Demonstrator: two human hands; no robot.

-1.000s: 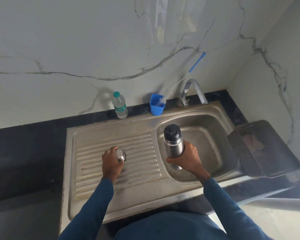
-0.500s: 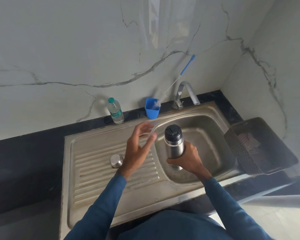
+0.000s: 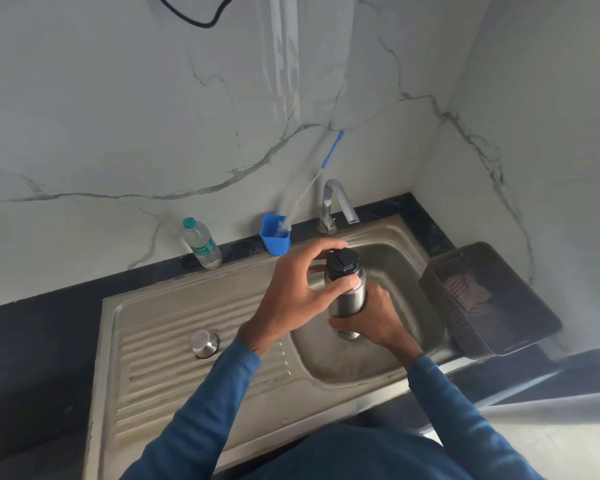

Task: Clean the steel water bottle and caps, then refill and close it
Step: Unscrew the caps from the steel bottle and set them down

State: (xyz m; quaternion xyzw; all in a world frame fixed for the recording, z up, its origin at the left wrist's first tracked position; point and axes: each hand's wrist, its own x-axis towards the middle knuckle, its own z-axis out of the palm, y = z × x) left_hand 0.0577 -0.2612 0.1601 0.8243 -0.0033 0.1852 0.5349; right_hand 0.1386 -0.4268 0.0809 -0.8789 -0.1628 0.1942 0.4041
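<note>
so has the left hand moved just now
Yes: the left hand went right, off the steel cap on the drainboard, onto the steel bottle's black lid.

A clear plastic bottle with a green cap (image 3: 202, 244) stands upright on the black stone counter (image 3: 32, 327) by the white veined wall (image 3: 118, 116); near it a blue plastic cup (image 3: 275, 241) holds a thin blue-handled brush (image 3: 331, 150), just beside the curved chrome tap (image 3: 336, 202). A dark woven rectangular basket (image 3: 444, 306) sits at the counter's right end
</note>
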